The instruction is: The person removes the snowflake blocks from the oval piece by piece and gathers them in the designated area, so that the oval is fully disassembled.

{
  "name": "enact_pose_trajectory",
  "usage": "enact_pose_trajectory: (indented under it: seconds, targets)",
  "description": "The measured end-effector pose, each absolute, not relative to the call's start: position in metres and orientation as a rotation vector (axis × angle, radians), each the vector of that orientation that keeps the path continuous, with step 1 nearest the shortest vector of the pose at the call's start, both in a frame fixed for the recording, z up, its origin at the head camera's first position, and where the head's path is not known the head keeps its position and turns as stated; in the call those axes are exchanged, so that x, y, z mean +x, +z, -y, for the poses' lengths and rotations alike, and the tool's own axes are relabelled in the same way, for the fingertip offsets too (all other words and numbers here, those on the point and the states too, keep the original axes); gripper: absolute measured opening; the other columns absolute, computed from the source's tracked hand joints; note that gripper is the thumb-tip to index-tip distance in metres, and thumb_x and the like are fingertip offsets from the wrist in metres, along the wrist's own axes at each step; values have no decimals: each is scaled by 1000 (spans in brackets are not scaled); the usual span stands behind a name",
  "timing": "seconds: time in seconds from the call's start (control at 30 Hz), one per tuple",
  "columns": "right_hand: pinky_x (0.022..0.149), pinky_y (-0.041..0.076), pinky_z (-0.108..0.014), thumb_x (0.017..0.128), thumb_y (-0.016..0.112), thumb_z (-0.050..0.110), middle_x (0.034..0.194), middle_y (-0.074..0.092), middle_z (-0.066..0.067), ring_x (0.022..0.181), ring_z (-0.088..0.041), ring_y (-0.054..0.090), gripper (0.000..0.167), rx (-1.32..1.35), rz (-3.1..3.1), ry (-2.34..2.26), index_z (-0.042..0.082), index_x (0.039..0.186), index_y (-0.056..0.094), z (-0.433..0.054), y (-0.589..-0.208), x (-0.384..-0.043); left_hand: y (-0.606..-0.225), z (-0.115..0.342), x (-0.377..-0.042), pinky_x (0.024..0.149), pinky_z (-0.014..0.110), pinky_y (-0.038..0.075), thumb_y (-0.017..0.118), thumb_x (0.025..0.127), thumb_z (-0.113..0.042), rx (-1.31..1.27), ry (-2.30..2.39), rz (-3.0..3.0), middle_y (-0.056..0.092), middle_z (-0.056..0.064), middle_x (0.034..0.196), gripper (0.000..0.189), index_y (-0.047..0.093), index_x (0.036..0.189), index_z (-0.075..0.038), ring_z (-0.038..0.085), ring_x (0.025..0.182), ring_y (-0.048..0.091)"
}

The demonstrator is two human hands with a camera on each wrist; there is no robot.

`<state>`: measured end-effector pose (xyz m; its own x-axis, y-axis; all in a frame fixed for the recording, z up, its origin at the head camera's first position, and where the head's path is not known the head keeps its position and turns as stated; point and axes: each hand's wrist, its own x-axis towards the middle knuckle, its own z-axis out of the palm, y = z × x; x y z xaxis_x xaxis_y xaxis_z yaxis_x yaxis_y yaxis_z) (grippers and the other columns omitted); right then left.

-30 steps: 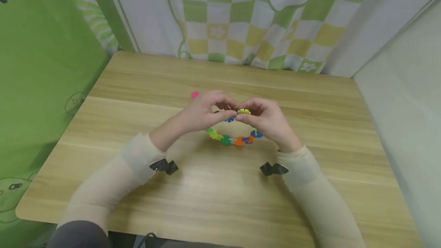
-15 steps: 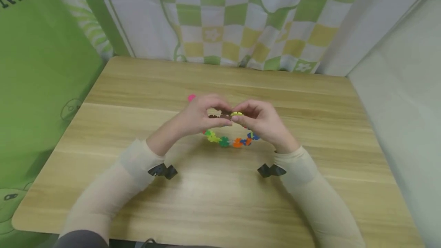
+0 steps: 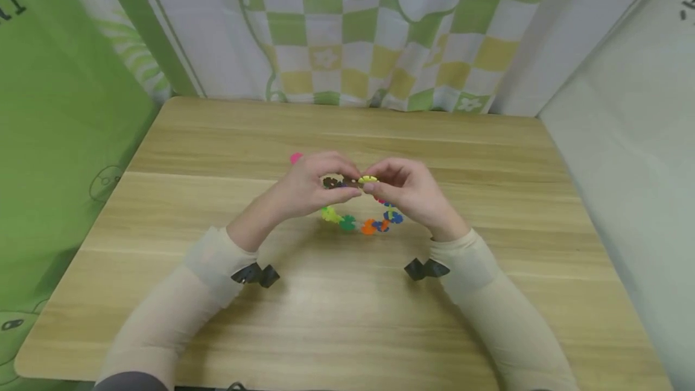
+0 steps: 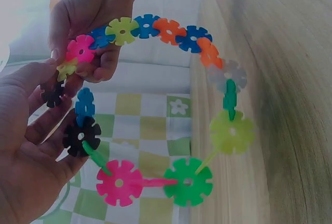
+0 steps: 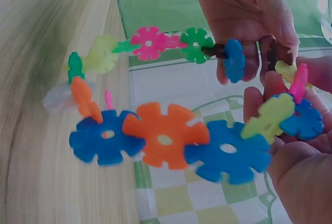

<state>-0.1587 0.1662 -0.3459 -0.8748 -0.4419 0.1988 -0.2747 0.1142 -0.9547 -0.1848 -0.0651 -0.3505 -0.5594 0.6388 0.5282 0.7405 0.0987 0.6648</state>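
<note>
A ring-like chain of notched plastic snowflake discs, pink, green, orange, blue, yellow and clear among them, hangs between both hands. My left hand (image 3: 304, 186) pinches a dark brown disc (image 4: 52, 94) with thumb and fingers. With its fingertips, my right hand (image 3: 415, 192) grips the small yellow disc (image 3: 368, 179) that joins the dark one, beside a pink disc (image 4: 80, 49). In the left wrist view the chain's other end, a blue disc (image 4: 84, 105) on a black disc (image 4: 81, 136), stands near my left fingers, with a gap to the held dark disc.
A loose pink disc (image 3: 295, 157) lies on the wooden table (image 3: 347, 318) beyond my left hand. A checkered curtain (image 3: 369, 47) hangs at the table's back edge, a green cloth (image 3: 65, 137) along the left and a pale wall (image 3: 624, 113) on the right.
The head view has shifted, so the table and hands sit slightly further left and lower. My fingers have moved a little around the joined dark and yellow discs, and more dark disc shows beside my left hand.
</note>
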Motion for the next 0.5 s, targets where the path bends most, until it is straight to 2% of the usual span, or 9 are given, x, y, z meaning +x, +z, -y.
enact_pose_trajectory:
  seconds: [0.13,0.23,0.5]
  targets:
    - [63,52,-29,89,71,7,87,67,-17,72,-22,60,12,-717,-2253,-1873,1,99,70,-167,-346,-158,-350,66,-184,72,30,51,78,85,-11,-1406,-1460,2257,69,-1,101,17,74,100,-8,12,90,61]
    - [61,51,-29,89,71,6,85,65,-21,70,-21,59,10,-725,-2259,-1875,0,98,70,-167,-347,-158,-349,67,-182,75,31,53,78,85,-10,-1392,-1451,2279,69,0,102,16,75,100,-7,13,93,62]
    - [59,50,-31,90,70,6,83,67,-14,69,-21,57,10,-747,-2295,-1853,0,99,72,-169,-347,-156,-347,67,-180,69,33,53,76,87,-9,-1376,-1478,2316,68,4,104,14,77,100,-4,15,91,63]
